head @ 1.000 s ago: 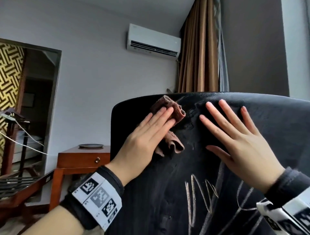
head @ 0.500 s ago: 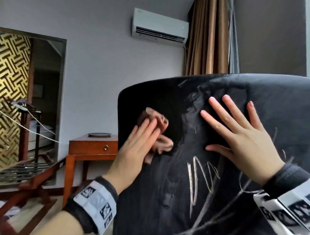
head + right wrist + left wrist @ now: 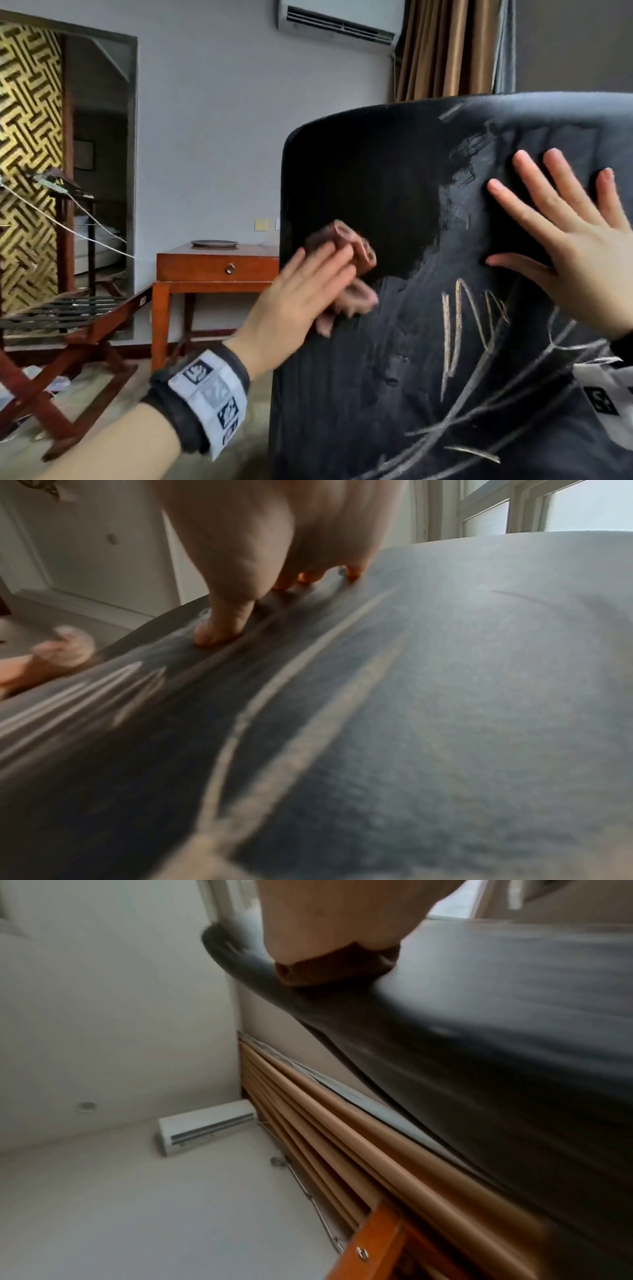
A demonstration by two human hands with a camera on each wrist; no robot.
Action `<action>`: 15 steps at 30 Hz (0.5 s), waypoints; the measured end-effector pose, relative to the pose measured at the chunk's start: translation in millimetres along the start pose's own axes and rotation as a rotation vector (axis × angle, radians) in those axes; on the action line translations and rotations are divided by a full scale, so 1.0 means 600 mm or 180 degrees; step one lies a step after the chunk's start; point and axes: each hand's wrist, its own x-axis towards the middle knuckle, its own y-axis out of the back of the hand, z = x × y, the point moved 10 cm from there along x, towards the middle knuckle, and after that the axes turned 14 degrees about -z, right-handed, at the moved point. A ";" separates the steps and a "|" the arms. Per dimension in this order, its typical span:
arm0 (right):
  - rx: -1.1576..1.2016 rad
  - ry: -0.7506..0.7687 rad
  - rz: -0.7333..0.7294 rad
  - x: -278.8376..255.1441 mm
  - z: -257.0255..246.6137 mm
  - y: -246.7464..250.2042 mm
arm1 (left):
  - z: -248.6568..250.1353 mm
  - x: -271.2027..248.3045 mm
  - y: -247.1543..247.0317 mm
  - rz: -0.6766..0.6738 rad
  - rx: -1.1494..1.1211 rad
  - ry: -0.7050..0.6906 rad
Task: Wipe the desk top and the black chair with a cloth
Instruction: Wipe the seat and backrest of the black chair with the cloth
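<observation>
Your left hand [image 3: 301,291] lies flat with straight fingers on a crumpled brown cloth [image 3: 356,260], pressing it against the back of the black chair [image 3: 394,394] near the chair's left edge, about halfway down the visible backrest. In the left wrist view the cloth [image 3: 329,972] bunches out from under the palm [image 3: 329,915] and sits right on the dark surface [image 3: 496,1015]. The hand is blurred in the head view.

Your right hand [image 3: 582,253] is spread wide, fingers straight and apart, palm flat on the chair to the right of the cloth; it holds nothing. The right wrist view shows the thumb [image 3: 222,626] and fingertips touching the fabric [image 3: 445,723].

Pale chalk-like scribbles [image 3: 459,329] cross the chair between and below your hands; they form zigzags and lines, no readable word. Above the cloth the surface is darker and free of marks.

Both wrists carry bands with black-and-white square code patches [image 3: 212,394]; they bear patterns, not letters. Behind stand a wooden side table [image 3: 219,270] with a dark plate [image 3: 214,244], a wall air conditioner [image 3: 335,24] with no legible brand, and tan curtains [image 3: 442,51]. The desk top is not in view.
</observation>
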 end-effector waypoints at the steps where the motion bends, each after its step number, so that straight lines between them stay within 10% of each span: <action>1: 0.0052 -0.0077 -0.0010 -0.006 0.004 0.002 | 0.021 -0.019 -0.017 -0.0119 0.0118 -0.0146; 9: 0.0202 0.0352 -0.0325 -0.044 -0.168 -0.034 | -0.004 0.040 0.049 -0.0145 0.0260 -0.0136; 15: 0.0357 0.0264 -0.0390 -0.048 -0.165 -0.050 | 0.061 -0.077 -0.058 -0.0552 0.0241 -0.0239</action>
